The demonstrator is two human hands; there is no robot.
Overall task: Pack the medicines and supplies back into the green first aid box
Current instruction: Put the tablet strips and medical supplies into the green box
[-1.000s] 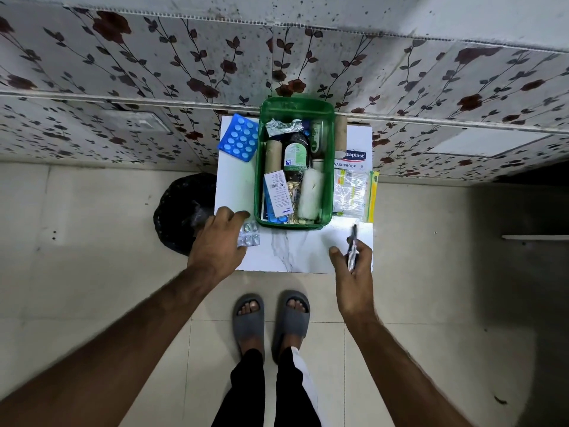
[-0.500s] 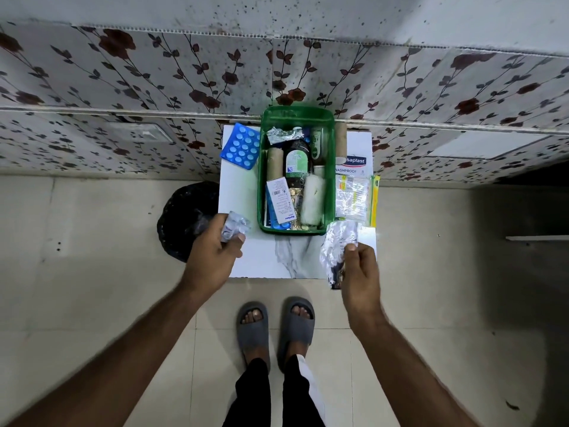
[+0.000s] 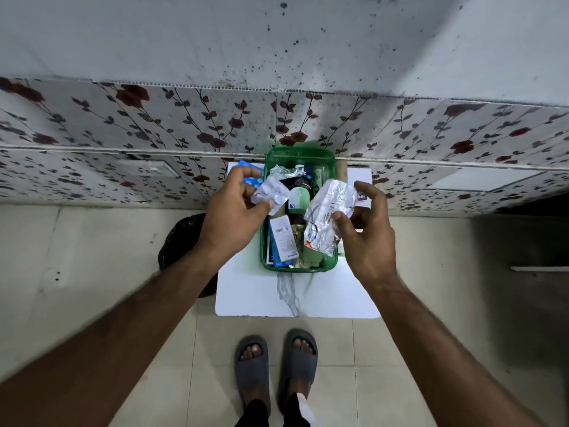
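The green first aid box [image 3: 300,153] stands on a small white marble-patterned table [image 3: 295,297], against the wall. Inside it I see a bottle with a green label [image 3: 298,197], a white and blue carton [image 3: 281,238], foil strips and other supplies. My left hand [image 3: 234,211] holds a small silver pill strip [image 3: 271,194] above the box's left side. Over the box's right side, my right hand [image 3: 366,229] grips a larger crinkled foil strip [image 3: 328,217]. A blue blister pack [image 3: 251,180] lies on the table left of the box, mostly hidden behind my left hand.
A black bin [image 3: 181,238] sits on the floor left of the table. A purple and white plaster box [image 3: 361,197] peeks out right of the green box, behind my right hand. The flower-patterned wall runs right behind the table. My feet in grey slippers [image 3: 275,368] stand before it.
Both hands rose from the table's front edge and moved forward over the box, each carrying its foil strip. The camera also moved closer.
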